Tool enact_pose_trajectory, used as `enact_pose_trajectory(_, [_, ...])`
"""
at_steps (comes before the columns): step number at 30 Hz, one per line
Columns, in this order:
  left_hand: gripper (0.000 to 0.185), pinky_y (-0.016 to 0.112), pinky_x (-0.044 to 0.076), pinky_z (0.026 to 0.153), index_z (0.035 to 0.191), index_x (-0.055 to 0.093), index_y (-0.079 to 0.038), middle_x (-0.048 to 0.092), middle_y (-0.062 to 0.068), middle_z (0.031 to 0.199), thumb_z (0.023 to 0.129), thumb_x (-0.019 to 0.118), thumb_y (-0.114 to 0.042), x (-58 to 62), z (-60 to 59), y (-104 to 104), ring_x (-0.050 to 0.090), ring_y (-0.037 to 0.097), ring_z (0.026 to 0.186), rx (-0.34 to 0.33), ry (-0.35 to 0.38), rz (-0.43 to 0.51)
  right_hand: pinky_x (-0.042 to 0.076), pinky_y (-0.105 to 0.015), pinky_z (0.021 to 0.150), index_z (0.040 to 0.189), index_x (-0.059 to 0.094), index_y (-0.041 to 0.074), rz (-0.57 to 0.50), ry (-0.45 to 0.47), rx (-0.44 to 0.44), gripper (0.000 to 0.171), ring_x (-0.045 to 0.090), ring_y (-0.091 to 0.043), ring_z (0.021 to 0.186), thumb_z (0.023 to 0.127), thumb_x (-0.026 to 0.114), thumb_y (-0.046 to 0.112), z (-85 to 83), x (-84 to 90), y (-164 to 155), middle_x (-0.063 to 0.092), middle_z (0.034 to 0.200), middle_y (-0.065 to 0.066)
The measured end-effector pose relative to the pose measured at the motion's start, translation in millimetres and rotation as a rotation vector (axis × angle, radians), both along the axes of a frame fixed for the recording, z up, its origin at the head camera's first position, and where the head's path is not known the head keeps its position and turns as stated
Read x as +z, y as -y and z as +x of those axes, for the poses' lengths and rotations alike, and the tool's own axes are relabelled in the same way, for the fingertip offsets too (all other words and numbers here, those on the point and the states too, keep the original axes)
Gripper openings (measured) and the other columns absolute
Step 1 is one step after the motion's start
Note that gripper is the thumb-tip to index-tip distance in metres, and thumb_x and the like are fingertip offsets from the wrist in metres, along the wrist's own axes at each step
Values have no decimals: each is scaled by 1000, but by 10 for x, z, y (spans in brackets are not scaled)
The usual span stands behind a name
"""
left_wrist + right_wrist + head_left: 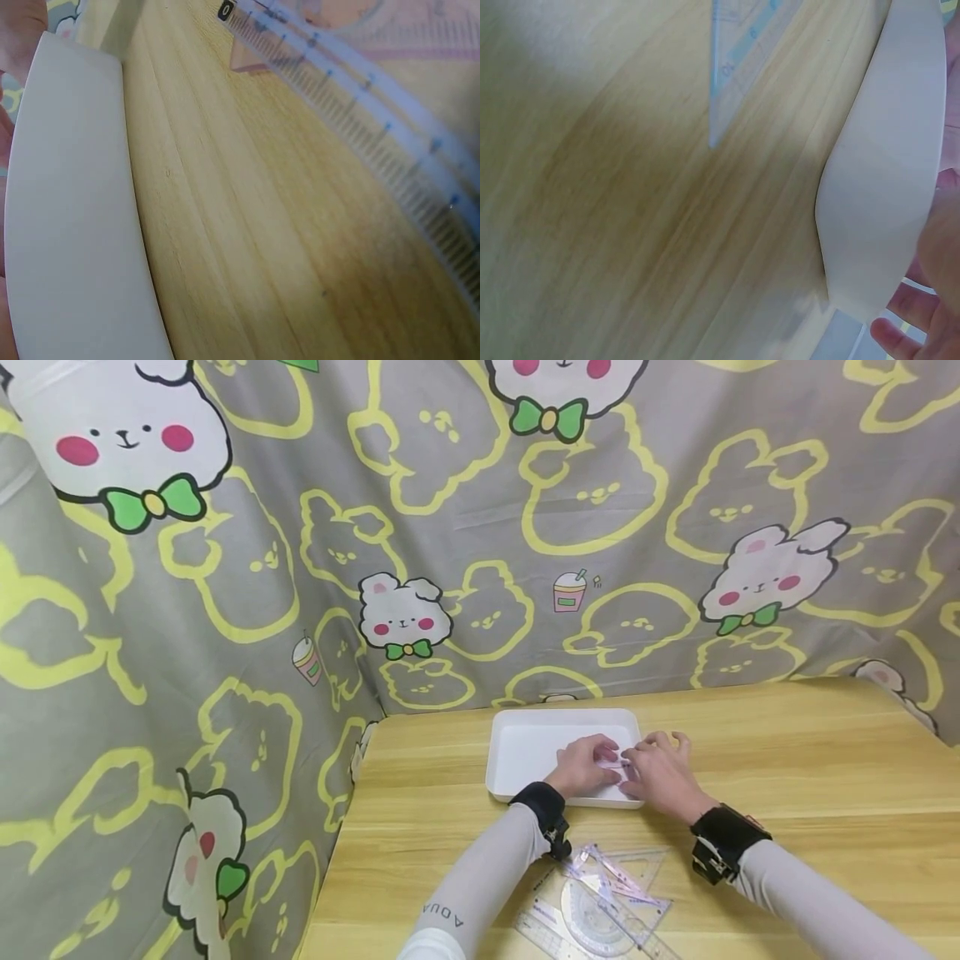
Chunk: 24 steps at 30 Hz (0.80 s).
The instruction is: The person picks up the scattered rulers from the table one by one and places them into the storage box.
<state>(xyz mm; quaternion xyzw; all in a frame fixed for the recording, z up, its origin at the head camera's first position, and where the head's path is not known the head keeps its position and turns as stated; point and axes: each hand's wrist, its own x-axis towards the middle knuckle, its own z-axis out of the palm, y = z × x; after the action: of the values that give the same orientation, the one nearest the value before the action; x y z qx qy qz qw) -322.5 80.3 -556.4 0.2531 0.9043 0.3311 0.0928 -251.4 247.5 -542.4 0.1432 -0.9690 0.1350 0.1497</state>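
Observation:
A shallow white tray (525,752) stands on the table, and both hands reach into its right half. My left hand (581,766) has its thumb and curled fingers on a small thin, pale piece (617,766) with a dark edge. From the other side my right hand (663,777) meets it, thumb and bent fingers at the same piece. The fingers cover most of it, so I cannot tell its kind. The tray's outer wall (75,187) hides most of the left hand in the left wrist view. Right fingers (911,307) show past the tray's corner in the right wrist view.
Nearer the body, clear drawing tools overlap on the wooden table (420,827): a round protractor (581,918), a long ruler (375,127), a pink-tinted set square (626,883) and a clear set square (739,75). A patterned curtain (465,543) hangs behind and at left.

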Motion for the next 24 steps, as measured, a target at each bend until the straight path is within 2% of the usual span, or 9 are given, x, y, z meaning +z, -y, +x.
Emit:
enact_pose_trajectory(8, [38, 44, 36, 105, 120, 72, -26, 78, -17, 109, 86, 87, -22, 28, 33, 15, 65, 3, 116, -26, 13, -2, 20, -78, 103, 109, 76, 3, -33, -11, 5, 43, 55, -45, 112, 76, 93, 27, 25, -23, 7, 75, 102, -16])
enact_pose_trajectory(12, [51, 42, 35, 100, 135, 65, -25, 76, -13, 122, 88, 85, -23, 66, 33, 52, 64, 7, 122, -42, 38, 27, 23, -76, 101, 113, 75, 3, -63, -66, 9, 40, 55, -46, 114, 83, 87, 26, 58, -19, 13, 74, 109, -19])
enact_pose_trajectory(15, [59, 41, 34, 98, 144, 59, -24, 72, -10, 132, 90, 84, -26, 126, 22, 88, 62, 11, 126, -51, 34, 45, 25, -74, 100, 116, 74, 4, -91, -115, 14, 37, 56, -47, 116, 88, 83, 25, 93, 5, 18, 74, 114, -20])
enact_pose_trajectory(20, [58, 47, 34, 102, 146, 59, -24, 70, -6, 137, 92, 81, -28, 282, 36, 162, 59, 16, 129, -82, -15, 51, 28, -69, 96, 118, 72, 4, -160, -179, 56, 36, 56, -46, 114, 87, 82, 21, 189, 83, 62, 73, 115, -20])
enact_pose_trajectory(24, [58, 49, 35, 107, 147, 57, -23, 69, -2, 137, 94, 80, -28, 388, 120, 249, 57, 18, 128, -137, -47, 42, 42, -60, 92, 113, 72, 1, -202, -235, 114, 36, 62, -40, 103, 83, 86, 14, 300, 123, 123, 73, 107, -18])
